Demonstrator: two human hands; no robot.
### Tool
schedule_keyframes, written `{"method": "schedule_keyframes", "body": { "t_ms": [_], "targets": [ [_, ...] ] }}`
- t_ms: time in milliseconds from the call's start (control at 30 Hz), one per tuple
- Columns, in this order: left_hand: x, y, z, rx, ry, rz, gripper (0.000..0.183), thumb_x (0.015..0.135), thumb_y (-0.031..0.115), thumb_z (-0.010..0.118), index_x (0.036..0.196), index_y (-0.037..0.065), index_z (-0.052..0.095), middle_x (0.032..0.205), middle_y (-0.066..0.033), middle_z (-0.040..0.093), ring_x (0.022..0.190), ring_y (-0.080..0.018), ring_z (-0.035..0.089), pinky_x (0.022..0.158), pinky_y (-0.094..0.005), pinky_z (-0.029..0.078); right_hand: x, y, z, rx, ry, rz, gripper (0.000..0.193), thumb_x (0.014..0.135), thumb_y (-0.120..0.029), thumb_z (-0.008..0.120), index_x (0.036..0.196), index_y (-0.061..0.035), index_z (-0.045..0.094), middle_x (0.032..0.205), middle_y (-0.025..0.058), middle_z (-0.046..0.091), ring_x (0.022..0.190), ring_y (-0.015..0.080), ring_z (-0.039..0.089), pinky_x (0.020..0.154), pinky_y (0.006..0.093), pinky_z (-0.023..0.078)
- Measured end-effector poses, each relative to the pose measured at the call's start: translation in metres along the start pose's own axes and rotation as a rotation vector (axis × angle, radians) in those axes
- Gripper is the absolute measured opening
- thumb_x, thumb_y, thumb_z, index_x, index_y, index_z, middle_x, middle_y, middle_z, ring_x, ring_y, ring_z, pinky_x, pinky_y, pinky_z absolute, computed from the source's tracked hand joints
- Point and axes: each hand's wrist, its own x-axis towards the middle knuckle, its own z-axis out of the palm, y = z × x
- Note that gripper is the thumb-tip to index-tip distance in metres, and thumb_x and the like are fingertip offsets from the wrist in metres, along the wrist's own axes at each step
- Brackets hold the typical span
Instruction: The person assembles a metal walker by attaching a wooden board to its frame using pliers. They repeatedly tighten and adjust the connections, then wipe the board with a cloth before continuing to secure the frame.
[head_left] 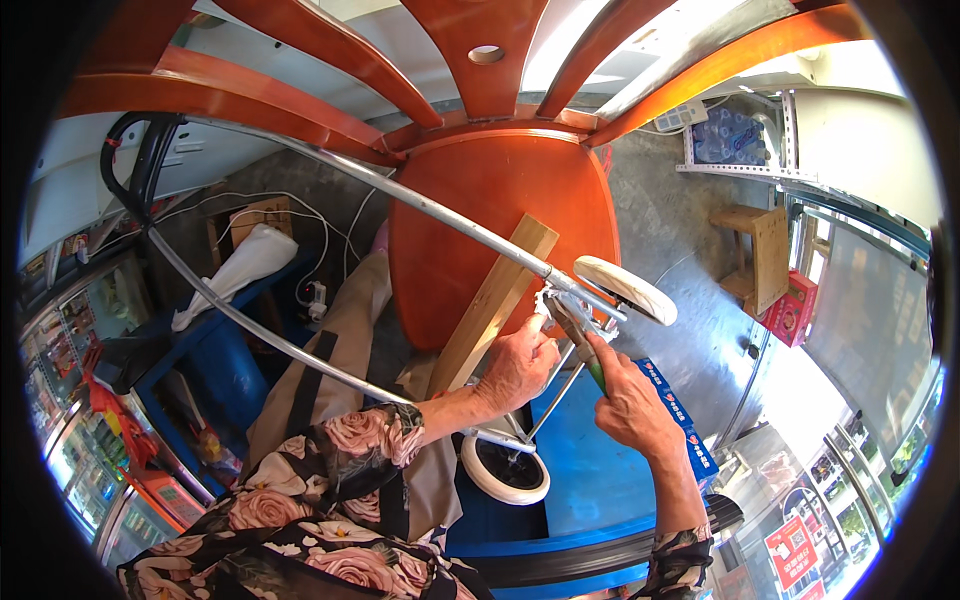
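Observation:
A folding hand cart's silver tube frame (430, 212) lies slanted across an orange wooden chair (480, 190). Under the tube, a wooden board (490, 318) rests on the seat. One white-rimmed wheel (628, 290) sits by the frame's end; another wheel (508, 472) is lower down. My right hand (640, 400) grips green-handled pliers (572, 328), the worn metal jaws at the frame's wheel joint. Beside them, my left hand (515, 368) has its fingers pinched close to a whitish scrap (543, 302) around the tube; what they hold is hidden.
Below my hands is a blue surface (590, 470) with blue boxes (668, 405) along it. A wooden stool (758, 258) and a red box (792, 308) stand at the right. The cart's black handle (135, 165) reaches far left, above a blue bin (215, 385) and loose white cables (325, 225).

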Motion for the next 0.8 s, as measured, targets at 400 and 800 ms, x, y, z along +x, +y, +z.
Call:
{"method": "schedule_keyframes", "body": {
  "t_ms": [400, 800],
  "targets": [
    [0.003, 0.000, -0.002, -0.114, 0.034, -0.008, 0.033, 0.085, 0.007, 0.049, 0.116, -0.005, 0.046, 0.066, -0.0123, 0.064, 0.059, -0.0212, 0.063, 0.057, -0.0325, 0.049, 0.004, -0.014, 0.001, -0.242, 0.053, 0.046, 0.069, 0.066, 0.006, 0.048, 0.134, 0.0004, 0.035, 0.090, 0.0284, 0.055, 0.083, 0.0425, 0.056, 0.077, 0.0457, 0.047],
    [0.010, 0.005, -0.034, 0.305, -0.027, 0.080, 0.026, 0.082, 0.006, 0.055, 0.107, 0.000, 0.056, 0.066, -0.0150, 0.061, 0.060, -0.0286, 0.061, 0.056, -0.0373, 0.048, 0.010, -0.011, 0.013, -0.203, 0.060, 0.132, 0.047, 0.066, -0.007, 0.059, 0.106, 0.0148, 0.045, 0.089, 0.0319, 0.058, 0.079, 0.0424, 0.062, 0.070, 0.0488, 0.050]
  ]
}}
